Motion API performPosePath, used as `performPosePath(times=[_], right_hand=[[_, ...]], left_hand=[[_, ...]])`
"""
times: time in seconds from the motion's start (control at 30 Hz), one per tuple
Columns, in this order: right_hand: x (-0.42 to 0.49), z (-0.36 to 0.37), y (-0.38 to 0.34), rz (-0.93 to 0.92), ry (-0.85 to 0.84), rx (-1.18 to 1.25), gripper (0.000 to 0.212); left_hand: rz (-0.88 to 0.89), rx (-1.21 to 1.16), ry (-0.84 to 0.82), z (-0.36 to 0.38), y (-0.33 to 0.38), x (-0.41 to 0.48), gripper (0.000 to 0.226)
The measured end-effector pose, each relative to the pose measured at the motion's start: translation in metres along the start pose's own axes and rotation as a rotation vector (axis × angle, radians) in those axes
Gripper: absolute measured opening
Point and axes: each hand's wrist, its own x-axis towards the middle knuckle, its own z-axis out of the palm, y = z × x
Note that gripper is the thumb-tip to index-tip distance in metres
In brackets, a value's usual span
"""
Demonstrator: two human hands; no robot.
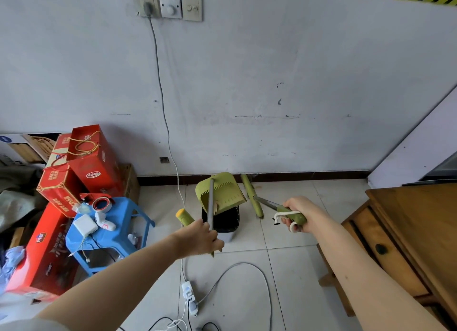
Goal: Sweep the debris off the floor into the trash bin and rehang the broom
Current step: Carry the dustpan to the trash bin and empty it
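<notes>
Green plastic dustpan [220, 192] tipped over the black trash bin [222, 223], beyond both hands.
Left hand [202, 239] grips the dustpan's grey pole; right hand [300, 213] clasps the green-handled broom [254, 197], its head on the tiles beyond. The pan hides the bin's far rim; debris is hard to make out.

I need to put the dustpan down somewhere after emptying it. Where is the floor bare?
Bare tiles lie between the trash bin and the wooden cabinet, below the broom. Crowded: blue stool, red boxes, and power strip cables.
</notes>
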Motion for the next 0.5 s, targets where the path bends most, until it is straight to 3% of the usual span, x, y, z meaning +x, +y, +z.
performPosePath(times=[0.2, 0.5], right_hand=[[-0.004, -0.005, 0.001, -0.010, -0.010, 0.011, 0.029], [0.003, -0.001, 0.003, 0.011, -0.009, -0.025, 0.027]], left_hand=[[0.134, -0.031, -0.105, 0.015, 0.042, -0.006, 0.033], [-0.007, -0.055, -0.094, 0.017, 0.020, 0.006, 0.037]])
